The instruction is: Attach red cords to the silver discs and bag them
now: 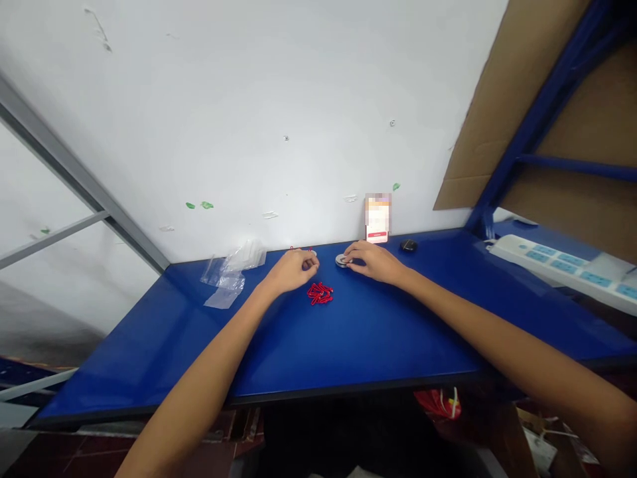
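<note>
On the blue tabletop (368, 332), my right hand (377, 262) has its thumb and fingers on the edge of a small round silver-and-white disc-shaped object (341, 261). To the left, my left hand (293, 272) is bent with thumb and fingertips drawn together; whatever they may hold is too small to make out. Just behind those fingers, a small pale round item (313, 253) and bits of red cord show, partly covered by the hand. Between my hands and nearer to me lies a small heap of red cord loops (320, 293).
Clear plastic bags (231, 272) lie left of my left hand. A lit phone (377, 219) leans against the white wall behind my right hand. Beside it sits a small black object (409, 245). A white power strip (567, 265) runs along the right, near a blue metal frame (517, 146).
</note>
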`<state>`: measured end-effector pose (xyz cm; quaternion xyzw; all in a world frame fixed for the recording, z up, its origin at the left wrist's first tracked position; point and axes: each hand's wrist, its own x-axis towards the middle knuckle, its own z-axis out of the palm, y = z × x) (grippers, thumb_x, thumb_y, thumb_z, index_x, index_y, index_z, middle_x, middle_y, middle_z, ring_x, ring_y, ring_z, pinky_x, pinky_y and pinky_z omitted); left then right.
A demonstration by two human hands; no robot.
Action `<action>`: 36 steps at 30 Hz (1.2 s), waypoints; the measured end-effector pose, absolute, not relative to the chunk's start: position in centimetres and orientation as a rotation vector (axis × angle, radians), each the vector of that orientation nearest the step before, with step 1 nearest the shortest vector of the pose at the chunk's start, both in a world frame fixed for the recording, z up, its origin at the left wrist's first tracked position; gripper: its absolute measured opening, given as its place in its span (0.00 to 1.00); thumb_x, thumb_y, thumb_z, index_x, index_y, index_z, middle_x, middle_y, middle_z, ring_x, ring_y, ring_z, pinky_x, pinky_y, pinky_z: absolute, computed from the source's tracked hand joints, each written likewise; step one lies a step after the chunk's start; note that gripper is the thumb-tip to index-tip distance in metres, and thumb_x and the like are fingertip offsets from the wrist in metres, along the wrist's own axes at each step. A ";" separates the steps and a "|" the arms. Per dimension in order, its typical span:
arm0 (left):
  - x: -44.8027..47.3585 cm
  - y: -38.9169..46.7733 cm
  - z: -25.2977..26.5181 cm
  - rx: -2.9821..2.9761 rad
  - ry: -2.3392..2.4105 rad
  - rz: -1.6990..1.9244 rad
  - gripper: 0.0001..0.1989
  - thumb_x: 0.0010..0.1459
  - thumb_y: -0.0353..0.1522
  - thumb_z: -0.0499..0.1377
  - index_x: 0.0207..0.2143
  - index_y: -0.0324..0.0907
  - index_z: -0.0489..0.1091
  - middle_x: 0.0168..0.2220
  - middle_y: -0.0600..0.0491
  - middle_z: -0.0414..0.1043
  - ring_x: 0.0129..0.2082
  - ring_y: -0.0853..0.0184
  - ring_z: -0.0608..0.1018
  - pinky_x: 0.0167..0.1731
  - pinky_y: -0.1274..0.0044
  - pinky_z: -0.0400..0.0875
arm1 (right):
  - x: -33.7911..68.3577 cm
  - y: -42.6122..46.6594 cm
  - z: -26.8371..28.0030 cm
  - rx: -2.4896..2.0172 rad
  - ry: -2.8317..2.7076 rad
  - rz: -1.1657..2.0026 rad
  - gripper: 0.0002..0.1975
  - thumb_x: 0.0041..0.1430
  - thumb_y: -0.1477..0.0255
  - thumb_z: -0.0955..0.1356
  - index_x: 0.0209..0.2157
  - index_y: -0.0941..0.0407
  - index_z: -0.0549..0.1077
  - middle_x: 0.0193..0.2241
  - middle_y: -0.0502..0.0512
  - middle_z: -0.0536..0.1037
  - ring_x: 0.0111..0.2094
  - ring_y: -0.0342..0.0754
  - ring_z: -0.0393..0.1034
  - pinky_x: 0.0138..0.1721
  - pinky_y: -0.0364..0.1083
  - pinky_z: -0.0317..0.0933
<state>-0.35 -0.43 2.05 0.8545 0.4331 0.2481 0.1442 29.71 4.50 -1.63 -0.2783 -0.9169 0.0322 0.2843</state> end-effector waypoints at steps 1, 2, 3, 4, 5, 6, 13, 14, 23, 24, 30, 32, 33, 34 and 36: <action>-0.1 -0.7 2.2 2.494 1.223 0.700 0.09 0.62 0.29 0.60 0.40 0.44 0.80 0.36 0.53 0.82 0.36 0.64 0.80 0.40 0.73 0.73 | 29.7 4.4 -1.5 -0.732 -2.441 0.075 0.09 0.71 0.70 0.69 0.47 0.51 0.83 0.49 0.58 0.81 0.49 0.56 0.77 0.49 0.54 0.73; 0.1 -0.9 2.3 2.522 1.203 0.683 0.09 0.61 0.28 0.60 0.40 0.44 0.81 0.37 0.53 0.82 0.37 0.64 0.80 0.41 0.72 0.73 | 29.6 4.3 -1.4 -0.721 -2.424 0.054 0.09 0.71 0.71 0.69 0.46 0.51 0.83 0.49 0.58 0.81 0.49 0.55 0.77 0.49 0.54 0.73; 0.2 -1.1 2.5 2.546 1.176 0.652 0.10 0.60 0.28 0.61 0.41 0.44 0.81 0.39 0.53 0.83 0.37 0.64 0.80 0.42 0.72 0.73 | 29.6 4.2 -1.3 -0.714 -2.400 0.024 0.09 0.71 0.71 0.69 0.46 0.51 0.83 0.49 0.59 0.80 0.50 0.56 0.76 0.49 0.54 0.73; 0.3 -1.3 2.7 2.567 1.142 0.610 0.11 0.60 0.28 0.61 0.41 0.45 0.82 0.40 0.52 0.83 0.38 0.63 0.80 0.43 0.71 0.73 | 29.6 4.1 -1.1 -0.713 -2.369 -0.012 0.09 0.72 0.71 0.68 0.45 0.50 0.83 0.49 0.59 0.80 0.50 0.56 0.76 0.49 0.54 0.72; 0.3 -1.4 2.8 2.586 1.100 0.565 0.12 0.60 0.27 0.61 0.42 0.45 0.82 0.41 0.52 0.83 0.40 0.63 0.81 0.45 0.70 0.73 | 29.5 4.0 -0.8 -0.718 -2.333 -0.048 0.09 0.72 0.70 0.68 0.45 0.50 0.83 0.49 0.60 0.79 0.49 0.56 0.76 0.49 0.54 0.72; 0.2 -1.5 3.0 2.601 1.053 0.520 0.14 0.60 0.26 0.60 0.43 0.46 0.83 0.43 0.52 0.83 0.42 0.62 0.81 0.47 0.70 0.73 | 29.5 3.8 -0.6 -0.727 -2.297 -0.082 0.09 0.72 0.69 0.69 0.45 0.50 0.84 0.48 0.60 0.78 0.49 0.56 0.75 0.48 0.54 0.72; 0.0 -1.5 3.0 2.631 0.916 0.297 0.12 0.61 0.29 0.65 0.46 0.48 0.84 0.47 0.50 0.81 0.47 0.59 0.80 0.51 0.68 0.72 | 29.3 2.9 0.5 -0.788 -2.227 -0.163 0.11 0.74 0.69 0.68 0.46 0.52 0.84 0.34 0.56 0.78 0.38 0.53 0.74 0.39 0.50 0.66; 0.0 -1.4 2.9 2.638 0.934 0.296 0.10 0.61 0.30 0.66 0.44 0.47 0.85 0.45 0.49 0.81 0.46 0.60 0.80 0.50 0.69 0.72 | 29.3 2.9 0.4 -0.783 -2.235 -0.162 0.11 0.73 0.69 0.68 0.46 0.52 0.84 0.33 0.56 0.79 0.37 0.53 0.75 0.39 0.50 0.66; -0.2 -0.6 2.4 2.626 0.881 0.446 0.10 0.70 0.34 0.62 0.46 0.48 0.85 0.44 0.50 0.85 0.44 0.61 0.83 0.49 0.70 0.72 | 29.3 2.9 0.1 -0.848 -2.252 -0.102 0.11 0.73 0.68 0.68 0.47 0.52 0.84 0.38 0.54 0.87 0.36 0.52 0.81 0.39 0.48 0.68; -0.2 -0.6 2.6 2.612 0.888 0.493 0.11 0.70 0.34 0.61 0.47 0.48 0.85 0.45 0.50 0.85 0.44 0.61 0.83 0.50 0.69 0.72 | 29.3 2.8 0.2 -0.891 -2.238 -0.076 0.11 0.73 0.67 0.68 0.48 0.51 0.84 0.38 0.53 0.87 0.36 0.52 0.81 0.38 0.48 0.69; 0.4 -0.9 2.3 2.234 1.058 0.930 0.07 0.63 0.38 0.67 0.37 0.45 0.83 0.45 0.48 0.83 0.38 0.63 0.82 0.42 0.71 0.75 | 28.5 2.2 0.1 -0.918 -2.138 0.334 0.11 0.72 0.65 0.68 0.50 0.49 0.82 0.44 0.50 0.88 0.42 0.52 0.85 0.44 0.48 0.75; 0.6 -0.8 1.8 2.041 1.092 1.068 0.11 0.60 0.39 0.70 0.31 0.41 0.78 0.47 0.46 0.81 0.37 0.64 0.82 0.40 0.71 0.76 | 28.2 2.1 -0.2 -0.838 -2.098 0.529 0.11 0.71 0.65 0.69 0.49 0.50 0.81 0.47 0.51 0.87 0.45 0.52 0.84 0.49 0.50 0.76; 0.7 -0.7 1.6 1.950 1.086 1.120 0.14 0.58 0.39 0.70 0.29 0.40 0.74 0.48 0.45 0.81 0.37 0.65 0.82 0.40 0.71 0.77 | 28.0 2.1 -0.3 -0.808 -2.077 0.617 0.11 0.70 0.65 0.69 0.49 0.50 0.81 0.48 0.51 0.87 0.46 0.52 0.84 0.51 0.50 0.76; 0.8 -0.6 1.4 1.867 1.065 1.155 0.15 0.58 0.39 0.70 0.27 0.40 0.71 0.49 0.44 0.81 0.37 0.65 0.82 0.41 0.71 0.77 | 27.9 2.0 -0.4 -0.786 -2.054 0.697 0.11 0.69 0.64 0.70 0.49 0.51 0.81 0.47 0.52 0.87 0.47 0.53 0.84 0.53 0.51 0.77; 0.9 -0.5 1.1 1.736 1.011 1.180 0.17 0.58 0.39 0.70 0.27 0.40 0.68 0.47 0.43 0.81 0.38 0.65 0.83 0.40 0.71 0.78 | 27.7 1.8 -0.5 -0.759 -2.013 0.809 0.12 0.68 0.64 0.70 0.49 0.52 0.81 0.46 0.54 0.87 0.47 0.53 0.84 0.54 0.52 0.77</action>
